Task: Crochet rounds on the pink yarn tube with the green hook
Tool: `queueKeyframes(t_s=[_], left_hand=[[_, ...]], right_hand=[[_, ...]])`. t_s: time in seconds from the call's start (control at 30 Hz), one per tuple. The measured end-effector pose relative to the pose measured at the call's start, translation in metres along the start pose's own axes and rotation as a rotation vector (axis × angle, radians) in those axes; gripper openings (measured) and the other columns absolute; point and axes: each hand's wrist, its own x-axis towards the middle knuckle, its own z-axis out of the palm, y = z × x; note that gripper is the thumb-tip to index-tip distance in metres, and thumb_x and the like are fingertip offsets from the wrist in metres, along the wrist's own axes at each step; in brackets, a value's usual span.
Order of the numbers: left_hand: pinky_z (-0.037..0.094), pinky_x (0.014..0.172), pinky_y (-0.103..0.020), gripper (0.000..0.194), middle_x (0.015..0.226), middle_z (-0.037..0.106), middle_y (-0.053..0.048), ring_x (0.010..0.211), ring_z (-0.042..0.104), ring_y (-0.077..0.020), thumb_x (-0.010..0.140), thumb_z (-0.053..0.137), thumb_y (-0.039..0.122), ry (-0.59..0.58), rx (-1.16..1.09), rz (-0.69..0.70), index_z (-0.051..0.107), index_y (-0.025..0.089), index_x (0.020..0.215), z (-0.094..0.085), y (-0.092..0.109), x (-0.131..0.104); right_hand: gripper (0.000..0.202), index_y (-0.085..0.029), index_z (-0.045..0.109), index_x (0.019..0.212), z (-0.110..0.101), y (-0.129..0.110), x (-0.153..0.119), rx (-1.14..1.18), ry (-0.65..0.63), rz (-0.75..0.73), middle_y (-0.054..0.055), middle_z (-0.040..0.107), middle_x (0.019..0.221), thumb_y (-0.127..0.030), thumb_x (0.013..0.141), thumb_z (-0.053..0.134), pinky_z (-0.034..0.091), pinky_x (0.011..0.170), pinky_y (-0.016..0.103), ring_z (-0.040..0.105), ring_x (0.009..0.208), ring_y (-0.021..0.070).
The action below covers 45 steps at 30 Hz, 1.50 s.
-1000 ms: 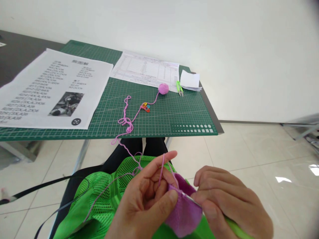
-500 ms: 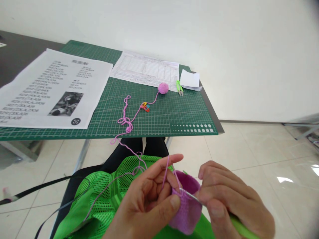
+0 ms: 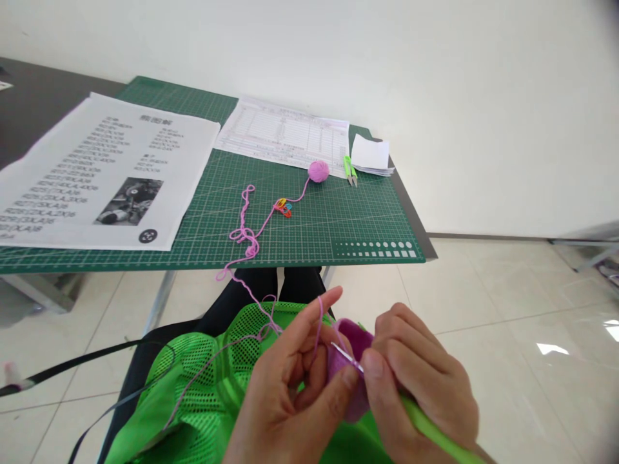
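Observation:
My left hand [image 3: 300, 380] pinches the edge of a pink-purple crocheted piece [image 3: 355, 403], with pink yarn looped over its raised index finger. In my right hand [image 3: 420, 380] is a crochet hook [image 3: 347, 357] with a green handle; its silver tip lies at the piece's upper edge, close to my left thumb. The piece is cup-shaped with an open top, partly hidden by both hands. From my lap the yarn runs up to a loose tangle [image 3: 250, 245] on the green mat and on to a small pink ball [image 3: 318, 171].
On the cutting mat [image 3: 300, 238] are a large printed sheet [image 3: 130, 142], a form [image 3: 285, 132], green snips [image 3: 350, 171], small white papers [image 3: 370, 154] and colourful stitch markers [image 3: 283, 207]. A green mesh garment [image 3: 193, 367] covers my lap; black straps lie left.
My right hand has moved left, closer to my left hand, and the hook now points further left over the piece. The crocheted piece has shifted slightly left and is more covered.

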Motion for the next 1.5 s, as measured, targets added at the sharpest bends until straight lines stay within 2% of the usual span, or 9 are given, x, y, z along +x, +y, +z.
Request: queueKeyframes(t_s=[0.23, 0.33, 0.4, 0.6, 0.77, 0.93, 1.27, 1.37, 1.5], left_hand=[[0.043, 0.055, -0.012, 0.051, 0.076, 0.061, 0.005, 0.057, 0.046, -0.0067, 0.08, 0.077, 0.023, 0.22, -0.031, 0.144, 0.064, 0.038, 0.127, 0.011, -0.016, 0.002], [0.045, 0.06, -0.011, 0.054, 0.082, 0.066, 0.006, 0.06, 0.048, -0.0067, 0.081, 0.075, 0.019, 0.285, -0.02, 0.216, 0.062, 0.041, 0.128, 0.015, -0.02, 0.003], [0.046, 0.065, -0.011, 0.052, 0.08, 0.066, 0.006, 0.064, 0.052, -0.0066, 0.081, 0.075, 0.018, 0.242, -0.091, 0.175, 0.063, 0.038, 0.128, 0.012, -0.02, 0.005], [0.049, 0.073, -0.018, 0.054, 0.083, 0.066, 0.0, 0.078, 0.059, -0.011, 0.078, 0.079, 0.02, -0.06, -0.27, -0.115, 0.063, 0.027, 0.129, -0.011, -0.009, 0.011], [0.049, 0.074, -0.019, 0.054, 0.085, 0.068, -0.001, 0.077, 0.059, -0.0105, 0.076, 0.081, 0.017, -0.164, -0.315, -0.169, 0.066, 0.026, 0.127, -0.018, -0.001, 0.013], [0.048, 0.071, -0.018, 0.054, 0.081, 0.068, 0.0, 0.074, 0.058, -0.0095, 0.073, 0.081, 0.01, -0.213, -0.357, -0.203, 0.068, 0.025, 0.124, -0.021, 0.002, 0.012], [0.047, 0.072, -0.015, 0.053, 0.076, 0.068, 0.002, 0.07, 0.059, -0.0069, 0.073, 0.081, 0.008, -0.274, -0.383, -0.211, 0.07, 0.024, 0.121, -0.02, 0.0, 0.012], [0.046, 0.069, -0.015, 0.051, 0.076, 0.067, 0.002, 0.069, 0.057, -0.0066, 0.074, 0.081, 0.01, -0.304, -0.377, -0.208, 0.07, 0.025, 0.121, -0.019, -0.002, 0.012], [0.044, 0.067, -0.016, 0.05, 0.079, 0.065, 0.002, 0.067, 0.052, -0.0062, 0.074, 0.081, 0.012, -0.28, -0.333, -0.188, 0.07, 0.028, 0.12, -0.019, -0.003, 0.013]], right_hand=[[0.032, -0.019, 0.041, 0.06, 0.017, 0.004, -0.002, -0.135, 0.118, -0.092, -0.002, 0.041, 0.055, -0.001, 0.081, 0.055, 0.037, 0.05, 0.028, 0.039, 0.057, 0.0117], [0.031, -0.019, 0.04, 0.061, 0.026, 0.01, -0.007, -0.135, 0.168, -0.09, -0.002, 0.039, 0.058, 0.002, 0.081, 0.052, 0.038, 0.052, 0.029, 0.039, 0.06, 0.0123], [0.027, -0.019, 0.043, 0.065, 0.031, 0.016, -0.011, -0.119, 0.207, -0.123, -0.002, 0.04, 0.061, 0.0, 0.085, 0.048, 0.039, 0.052, 0.03, 0.039, 0.06, 0.0122], [0.028, -0.016, 0.053, 0.072, 0.028, 0.023, -0.013, 0.0, 0.232, -0.237, 0.0, 0.047, 0.063, -0.02, 0.098, 0.042, 0.044, 0.052, 0.031, 0.043, 0.059, 0.0124], [0.029, -0.017, 0.05, 0.063, 0.006, 0.012, -0.002, 0.094, 0.099, -0.18, -0.001, 0.046, 0.056, -0.007, 0.09, 0.044, 0.04, 0.049, 0.03, 0.042, 0.053, 0.0107], [0.025, -0.017, 0.048, 0.063, -0.004, 0.008, 0.0, 0.224, 0.036, -0.031, -0.002, 0.043, 0.057, -0.001, 0.082, 0.046, 0.036, 0.049, 0.03, 0.042, 0.055, 0.0106], [0.036, -0.017, 0.042, 0.06, -0.002, 0.01, -0.009, 0.556, 0.052, 0.244, -0.003, 0.033, 0.054, -0.021, 0.095, 0.047, 0.03, 0.051, 0.03, 0.037, 0.055, 0.0101], [0.034, -0.017, 0.042, 0.06, -0.004, 0.008, -0.009, 0.497, 0.059, 0.225, -0.003, 0.033, 0.055, -0.017, 0.094, 0.047, 0.03, 0.05, 0.029, 0.037, 0.056, 0.0101], [0.028, -0.017, 0.043, 0.061, -0.012, 0.007, -0.002, 0.266, -0.025, 0.018, -0.003, 0.036, 0.057, -0.001, 0.084, 0.048, 0.031, 0.049, 0.029, 0.037, 0.056, 0.0095]])
